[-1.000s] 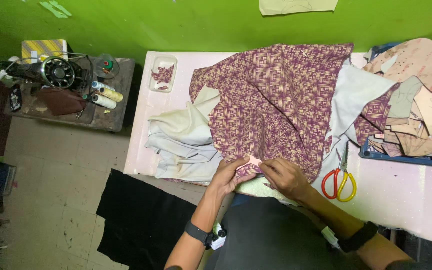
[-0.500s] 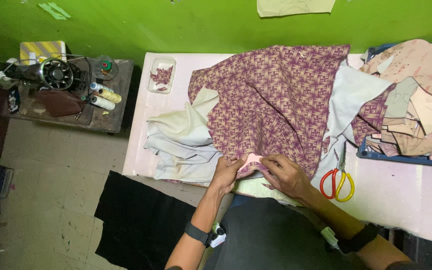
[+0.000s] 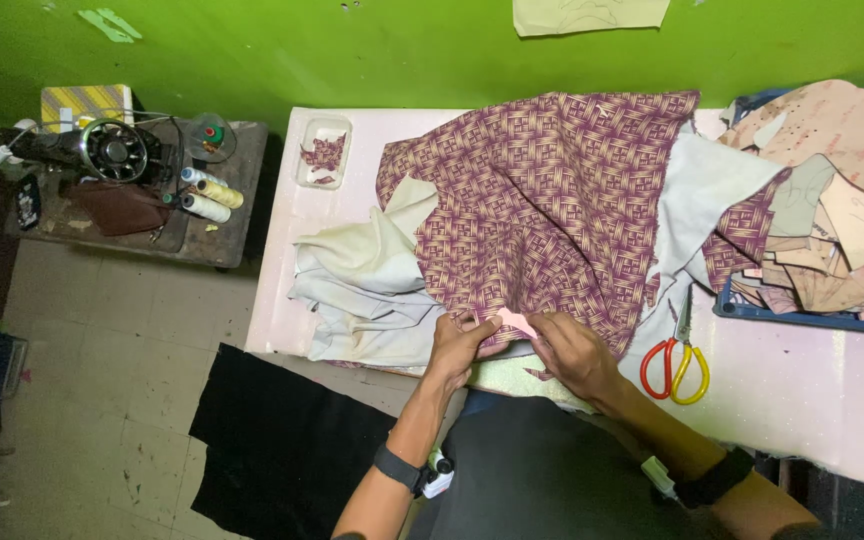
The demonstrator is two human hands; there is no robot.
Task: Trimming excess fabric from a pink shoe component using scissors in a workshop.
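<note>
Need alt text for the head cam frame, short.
Seen from above, a person's left hand and right hand press a small pink piece onto purple patterned fabric on a pale pink table. Red-and-yellow scissors lie to the right; a sewing machine sits on a side table to the left.

Pale pink surface (image 3: pixel 802 400), set against green wall. Lying directly on it: cream cloth (image 3: pixel 372 290) bunched at left, purple woven-pattern fabric (image 3: pixel 552 210) spread across centre, small clear tray (image 3: pixel 324 150) of scraps at far-left corner, red-and-yellow scissors (image 3: pixel 674 362) near right front, blue tray (image 3: pixel 802 315) stacked with pattern pieces at right edge.
</note>
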